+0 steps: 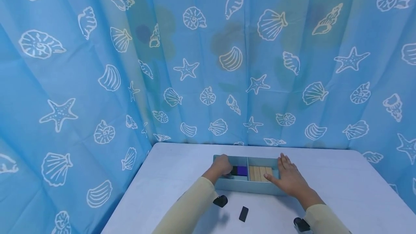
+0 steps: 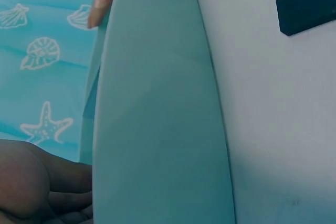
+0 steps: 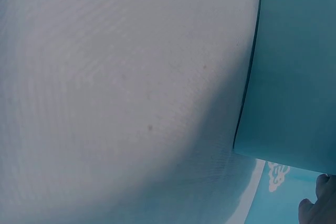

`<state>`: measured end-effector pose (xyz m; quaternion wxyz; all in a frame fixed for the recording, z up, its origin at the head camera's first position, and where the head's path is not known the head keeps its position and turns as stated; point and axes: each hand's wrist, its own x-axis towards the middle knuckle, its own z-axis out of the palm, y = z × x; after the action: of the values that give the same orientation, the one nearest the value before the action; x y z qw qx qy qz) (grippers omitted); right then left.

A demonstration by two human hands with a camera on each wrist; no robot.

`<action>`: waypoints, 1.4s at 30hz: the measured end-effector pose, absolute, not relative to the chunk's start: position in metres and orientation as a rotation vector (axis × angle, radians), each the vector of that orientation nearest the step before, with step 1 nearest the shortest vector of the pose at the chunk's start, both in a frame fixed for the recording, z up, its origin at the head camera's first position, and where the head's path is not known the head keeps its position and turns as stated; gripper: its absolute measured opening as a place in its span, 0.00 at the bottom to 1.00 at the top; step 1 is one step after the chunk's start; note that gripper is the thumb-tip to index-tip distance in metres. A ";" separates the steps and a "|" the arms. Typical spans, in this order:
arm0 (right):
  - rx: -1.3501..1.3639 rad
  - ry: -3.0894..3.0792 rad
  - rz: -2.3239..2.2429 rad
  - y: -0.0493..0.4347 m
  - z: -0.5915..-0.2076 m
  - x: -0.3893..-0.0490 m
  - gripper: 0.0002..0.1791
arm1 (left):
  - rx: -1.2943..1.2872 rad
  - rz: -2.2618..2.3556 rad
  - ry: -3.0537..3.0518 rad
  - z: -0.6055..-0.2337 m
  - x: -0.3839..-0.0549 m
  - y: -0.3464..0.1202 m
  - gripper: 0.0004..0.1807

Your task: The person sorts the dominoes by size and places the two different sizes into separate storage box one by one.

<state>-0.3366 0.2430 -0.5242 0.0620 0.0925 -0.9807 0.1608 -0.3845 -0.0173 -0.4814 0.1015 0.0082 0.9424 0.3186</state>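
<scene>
A light blue box (image 1: 248, 187) with two compartments stands on the table. My left hand (image 1: 222, 164) reaches into its left compartment beside a black block (image 1: 234, 170) and a purple block (image 1: 242, 170); the box wall hides the fingertips, so what they hold cannot be seen. In the left wrist view, that hand (image 2: 31, 182) is bent behind the box's front wall (image 2: 157, 98). My right hand (image 1: 291, 178) rests on the box's right end, fingers extended, its thumb over the front rim near several light wooden strips (image 1: 260, 173) in the right compartment.
A loose black block (image 1: 243, 213) lies on the white table (image 1: 175, 176) in front of the box. Behind the table and along its left hangs a blue curtain (image 1: 208, 111) with shell and starfish prints. Black wrist devices (image 1: 221, 200) sit under both wrists.
</scene>
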 end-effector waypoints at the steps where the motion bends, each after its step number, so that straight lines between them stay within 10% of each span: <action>1: 0.279 -2.961 0.492 0.243 -0.524 -0.337 0.61 | 0.027 0.984 2.762 -0.480 -0.383 -0.018 0.14; 42: 0.268 -2.955 0.492 0.244 -0.529 -0.338 0.60 | 0.341 1.715 2.278 -0.483 -0.332 -0.061 0.19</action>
<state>-0.3377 0.2443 -0.5287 0.0667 0.0890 -0.9803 0.1631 -0.3323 -0.0605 -0.4829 0.1344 0.1178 0.7861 0.5917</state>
